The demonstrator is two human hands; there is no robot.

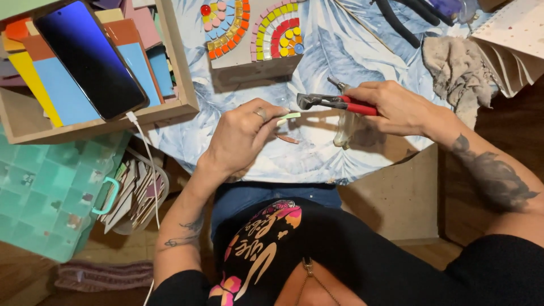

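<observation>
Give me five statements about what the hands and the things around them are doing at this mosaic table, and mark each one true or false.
1. The right hand holds red-handled nippers. True.
2. The left hand pinches a pale green tile strip. True.
3. The phone lies flat on the leaf-print tablecloth. False: it rests on coloured sheets in the wooden tray.
4. The mosaic board bears curved rows of coloured tiles. True.
5. The grey rag is draped over the left wrist. False: it lies on the table beyond the right hand.
</observation>
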